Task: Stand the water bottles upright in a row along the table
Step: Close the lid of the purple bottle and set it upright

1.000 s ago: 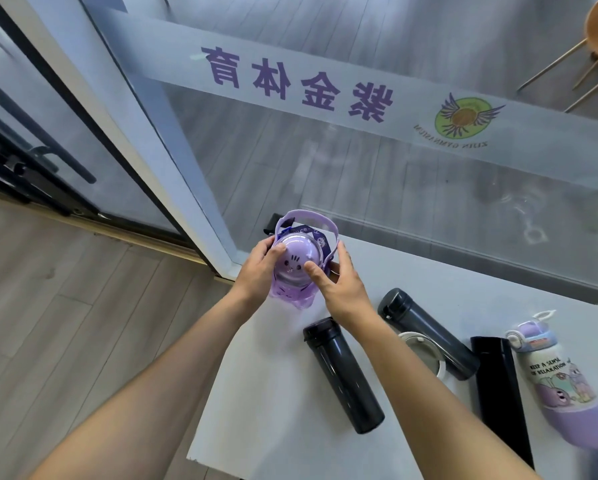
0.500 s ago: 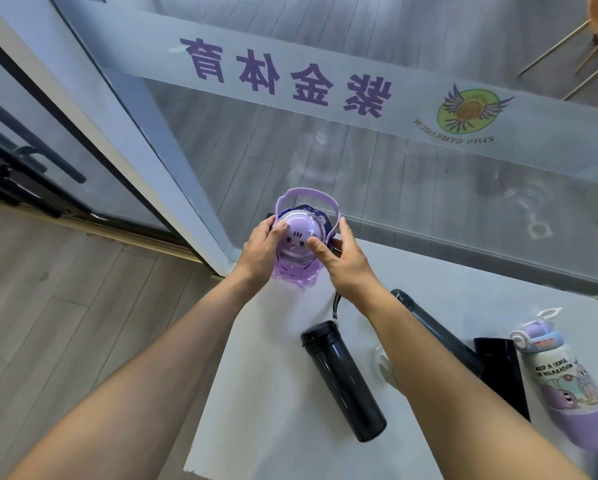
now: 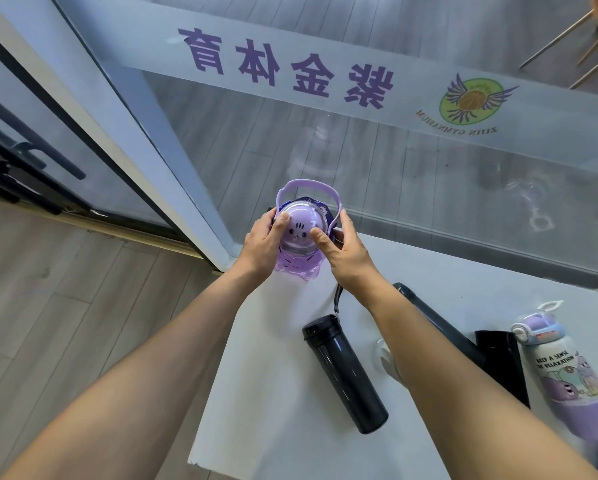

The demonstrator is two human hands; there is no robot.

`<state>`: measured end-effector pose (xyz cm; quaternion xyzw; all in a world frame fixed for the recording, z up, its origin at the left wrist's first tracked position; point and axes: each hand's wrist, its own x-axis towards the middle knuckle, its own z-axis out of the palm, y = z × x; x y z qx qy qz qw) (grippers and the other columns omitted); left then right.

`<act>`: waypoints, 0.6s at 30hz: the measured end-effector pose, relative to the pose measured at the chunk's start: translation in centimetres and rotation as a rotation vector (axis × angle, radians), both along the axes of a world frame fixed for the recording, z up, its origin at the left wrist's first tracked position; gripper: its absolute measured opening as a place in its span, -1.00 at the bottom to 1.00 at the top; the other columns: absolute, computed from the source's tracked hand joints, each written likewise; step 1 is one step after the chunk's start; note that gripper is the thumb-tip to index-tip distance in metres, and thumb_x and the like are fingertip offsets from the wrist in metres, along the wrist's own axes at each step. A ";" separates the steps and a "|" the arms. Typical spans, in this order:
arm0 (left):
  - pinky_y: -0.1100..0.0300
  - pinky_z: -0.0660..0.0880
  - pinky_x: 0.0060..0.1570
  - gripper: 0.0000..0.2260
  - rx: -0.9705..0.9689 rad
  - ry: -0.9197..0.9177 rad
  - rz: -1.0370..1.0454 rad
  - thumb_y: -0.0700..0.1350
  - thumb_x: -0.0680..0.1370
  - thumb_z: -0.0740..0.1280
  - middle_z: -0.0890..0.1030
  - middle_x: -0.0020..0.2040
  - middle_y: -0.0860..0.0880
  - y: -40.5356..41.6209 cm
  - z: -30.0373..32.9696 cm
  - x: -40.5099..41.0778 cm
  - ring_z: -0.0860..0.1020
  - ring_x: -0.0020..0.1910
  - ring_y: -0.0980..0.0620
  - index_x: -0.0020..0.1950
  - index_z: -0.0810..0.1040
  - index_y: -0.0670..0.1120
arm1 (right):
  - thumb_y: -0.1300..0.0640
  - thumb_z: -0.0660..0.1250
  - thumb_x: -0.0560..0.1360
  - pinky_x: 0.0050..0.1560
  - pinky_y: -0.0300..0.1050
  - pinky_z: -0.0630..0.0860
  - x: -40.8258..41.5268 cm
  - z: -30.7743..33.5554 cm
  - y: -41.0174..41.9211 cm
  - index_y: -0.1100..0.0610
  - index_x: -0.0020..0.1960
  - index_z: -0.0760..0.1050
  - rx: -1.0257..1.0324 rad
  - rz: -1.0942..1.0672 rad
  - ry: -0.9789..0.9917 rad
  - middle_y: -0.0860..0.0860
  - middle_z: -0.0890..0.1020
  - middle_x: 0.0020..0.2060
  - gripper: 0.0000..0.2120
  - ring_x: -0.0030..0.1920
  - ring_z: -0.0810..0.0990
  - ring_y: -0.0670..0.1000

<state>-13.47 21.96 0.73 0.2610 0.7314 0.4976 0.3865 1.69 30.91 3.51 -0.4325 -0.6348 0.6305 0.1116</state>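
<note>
At table (image 3: 277, 393) corner, both hands clasp purple bottle (image 3: 299, 237), right forearm hiding dark flask (image 3: 439, 327)

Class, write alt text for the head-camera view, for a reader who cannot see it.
Both hands, left hand and right hand, hold a purple dome-lidded bottle upright at the far-left corner of a white table. A black flask and a cartoon-printed bottle lie on their sides nearby.

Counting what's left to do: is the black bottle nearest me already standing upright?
No, the black bottle lies on its side on the table.
</note>
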 end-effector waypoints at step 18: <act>-0.09 0.43 0.11 -0.56 -0.344 0.897 -0.190 0.14 0.57 0.10 0.54 0.24 -0.10 -9.8 1.3 4.8 0.47 0.16 -0.17 0.33 0.45 -0.06 | -0.02 0.35 0.57 0.28 -0.03 0.48 4.6 0.7 -5.5 0.00 0.51 0.28 0.370 0.004 -0.236 0.04 0.50 0.18 -0.44 0.15 0.49 -0.07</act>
